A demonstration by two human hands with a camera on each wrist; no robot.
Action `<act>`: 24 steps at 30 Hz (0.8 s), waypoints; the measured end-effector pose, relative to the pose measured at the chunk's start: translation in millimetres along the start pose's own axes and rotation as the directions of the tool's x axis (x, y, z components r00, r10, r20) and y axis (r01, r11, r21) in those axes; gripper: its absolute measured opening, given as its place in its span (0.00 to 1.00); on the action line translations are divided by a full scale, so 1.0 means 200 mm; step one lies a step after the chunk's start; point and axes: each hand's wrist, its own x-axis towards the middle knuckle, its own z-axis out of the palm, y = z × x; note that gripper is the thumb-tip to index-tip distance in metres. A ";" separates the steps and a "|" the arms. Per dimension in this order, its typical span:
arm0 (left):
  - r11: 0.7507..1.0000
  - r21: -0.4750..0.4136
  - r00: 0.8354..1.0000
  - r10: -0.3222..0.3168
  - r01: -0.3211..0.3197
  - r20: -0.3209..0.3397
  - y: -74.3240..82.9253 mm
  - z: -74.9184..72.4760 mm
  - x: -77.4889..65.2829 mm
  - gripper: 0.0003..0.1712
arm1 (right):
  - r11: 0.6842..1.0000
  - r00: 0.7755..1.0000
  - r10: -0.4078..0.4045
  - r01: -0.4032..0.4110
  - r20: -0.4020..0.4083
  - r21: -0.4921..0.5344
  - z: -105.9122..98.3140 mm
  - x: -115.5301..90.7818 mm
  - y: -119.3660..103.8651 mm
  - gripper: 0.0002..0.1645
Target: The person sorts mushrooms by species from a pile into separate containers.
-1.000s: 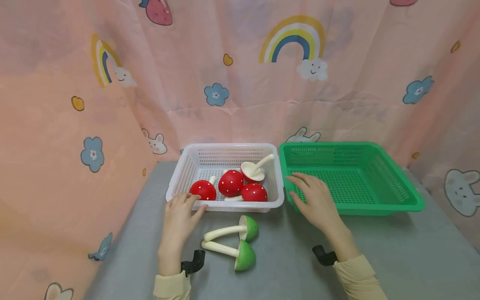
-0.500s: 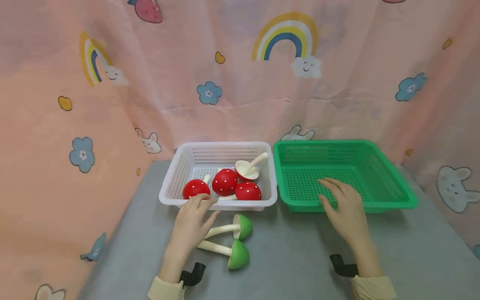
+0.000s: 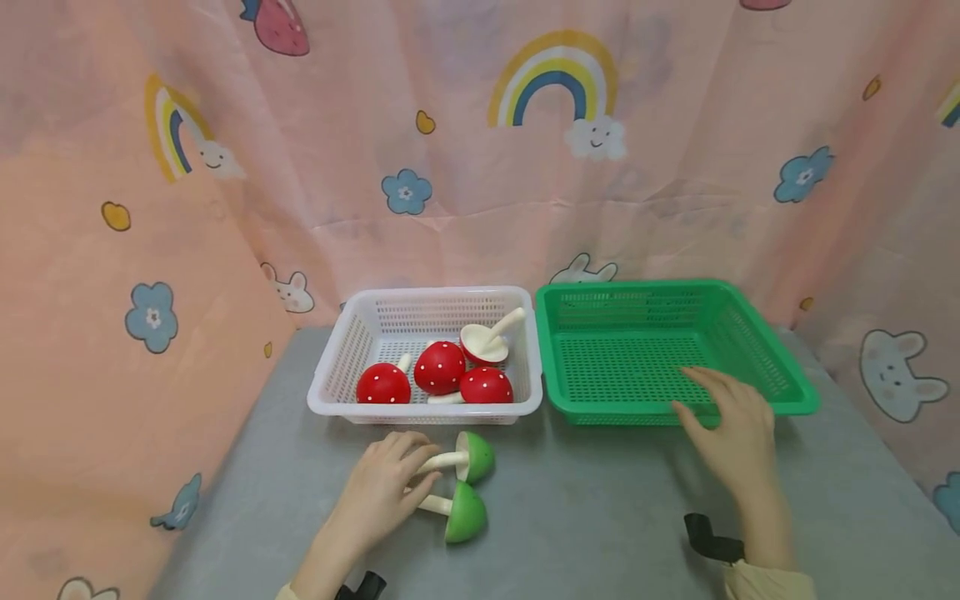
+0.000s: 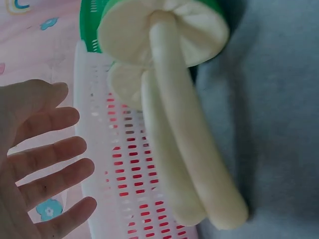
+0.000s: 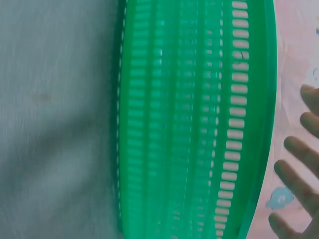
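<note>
Two toy mushrooms with green caps and pale stems lie on the grey table, the upper mushroom [image 3: 478,456] beside the lower mushroom [image 3: 467,513]. Over their stem ends hovers my left hand [image 3: 381,485], and it covers those ends in the head view. In the left wrist view its fingers spread loosely, apart from the stems [image 4: 199,154]. My right hand [image 3: 738,437] holds nothing, its fingers apart over the near rim of the green basket [image 3: 622,367]. Several red-capped toy mushrooms [image 3: 439,367] with white dots lie in the white basket [image 3: 427,411].
Both baskets stand side by side at the back of the grey table [image 3: 585,517]. Behind them hangs a pink curtain [image 3: 480,242] printed with rainbows, flowers and rabbits.
My left hand has come down and back from the white basket's front rim to the green mushrooms' stems. The right hand has moved rightward along the green basket's front. The mushrooms stay put.
</note>
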 end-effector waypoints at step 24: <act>0.980 0.002 0.980 0.197 -0.197 -0.007 -0.04 0.14 -0.19 0.19 | 0.983 0.988 0.142 -0.135 0.054 -0.123 -0.08 -0.06 0.17 0.33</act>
